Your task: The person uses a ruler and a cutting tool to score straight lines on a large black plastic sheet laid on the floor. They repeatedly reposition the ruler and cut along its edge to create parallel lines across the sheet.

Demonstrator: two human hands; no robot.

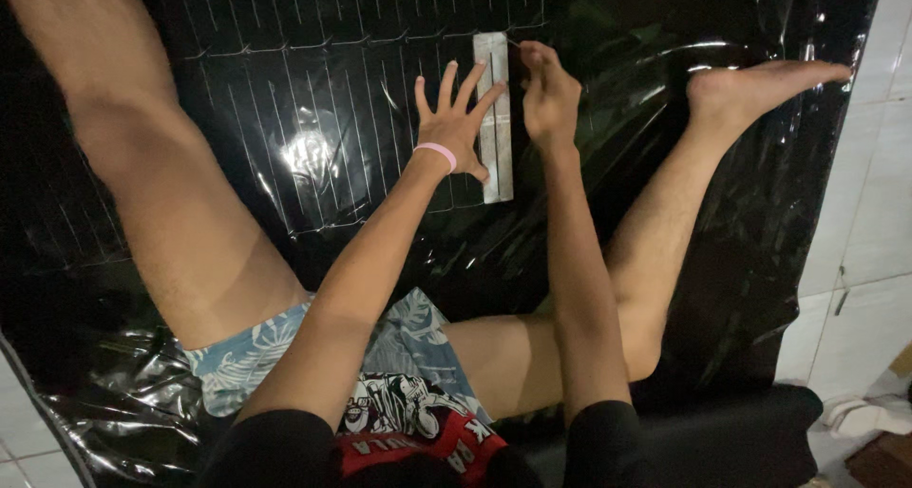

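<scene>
While left hand (456, 117) pins ruler (494, 117), right hand (548, 94) touches its far end.

One ruler (493, 117), one black sheet (313, 89), one wristband (435, 153).

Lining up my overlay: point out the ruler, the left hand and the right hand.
ruler (503, 170), head view, lower bare stretch.
left hand (454, 122), head view, back of hand.
right hand (548, 98), head view, back of hand.

My one camera sits on my head, looking steeply down and forward past my arms from close range at the black plastic sheet (665, 32) on the floor.
</scene>
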